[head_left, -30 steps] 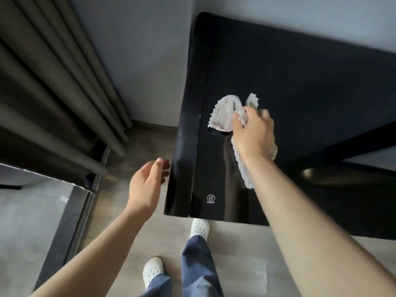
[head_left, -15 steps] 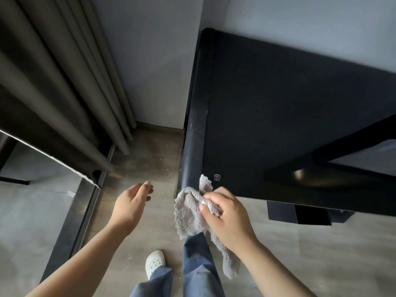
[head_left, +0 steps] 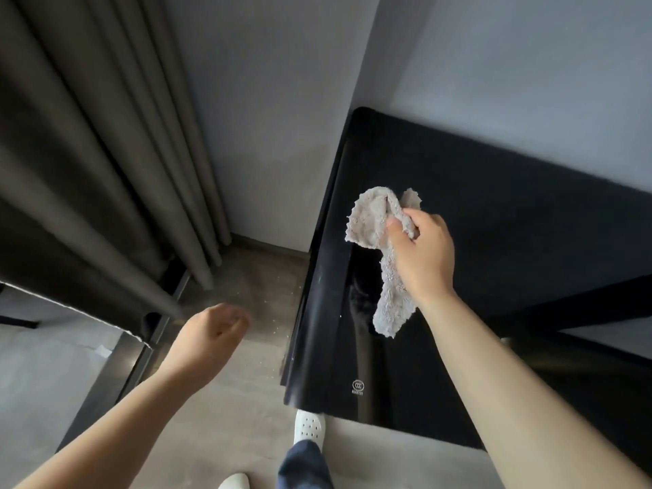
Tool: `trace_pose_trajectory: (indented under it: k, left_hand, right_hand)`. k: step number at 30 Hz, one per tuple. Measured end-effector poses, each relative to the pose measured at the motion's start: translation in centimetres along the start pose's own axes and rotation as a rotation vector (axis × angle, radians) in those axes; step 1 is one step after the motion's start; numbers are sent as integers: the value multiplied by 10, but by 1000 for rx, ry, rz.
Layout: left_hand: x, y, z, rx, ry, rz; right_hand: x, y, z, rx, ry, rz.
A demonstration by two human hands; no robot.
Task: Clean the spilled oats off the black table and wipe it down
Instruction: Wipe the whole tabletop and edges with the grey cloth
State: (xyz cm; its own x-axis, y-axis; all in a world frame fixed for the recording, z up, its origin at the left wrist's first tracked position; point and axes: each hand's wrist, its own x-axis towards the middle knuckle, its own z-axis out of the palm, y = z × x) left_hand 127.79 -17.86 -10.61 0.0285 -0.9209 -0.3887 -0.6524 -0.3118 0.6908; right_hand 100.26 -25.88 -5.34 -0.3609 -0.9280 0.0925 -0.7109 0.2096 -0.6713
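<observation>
Grey walls and dark pleated curtains [head_left: 106,164] fill the upper left of the frame; the glossy black table [head_left: 494,241] occupies the right half, its near left corner at lower centre. The pale grey terry cleaning cloth [head_left: 374,220] lies bunched on the tabletop near the left edge, with a loose tail trailing toward the lower part of the frame.

The right hand [head_left: 423,255] is closed on the cloth at its bunched middle, fingers curled over the fabric. The left hand [head_left: 208,340] hangs off the table at lower left of centre, loosely curled and holding nothing visible.

Handling notes: the cloth is judged light, soft and fully limp. Grip it at the gathered centre and press with a flat palm; a grip at one end leaves the tail dragging. The glossy surface is judged smooth, so the cloth should slide easily.

Small pale specks, probably oats [head_left: 268,312], lie on the grey floor [head_left: 229,418] beside the table's left edge. No oats are discernible on the tabletop.
</observation>
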Motion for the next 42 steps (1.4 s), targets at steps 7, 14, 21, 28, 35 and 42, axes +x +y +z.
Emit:
trace_pose_trajectory:
  k: [7,14,21,28,35,42]
  left_hand:
    - [94,20,3,40,-53,-20]
    - [180,43,19,-57,26,-36]
    - [206,44,40,-65,1,-73]
    - [200,49,41,-76,20,-62]
    - [166,43,24,-58,-26,-80]
    - [120,21,3,3,-39,-2]
  right_hand:
    - [155,4,53,-29,76,-93]
    - [292,10,115,-113,7,-152]
    - [314,22,145,-219,8,-277]
    - [259,19,137,-146,-13,-344]
    - [168,14,121,-160,-17,-318]
    - [79,11,108,-157,-5,-264]
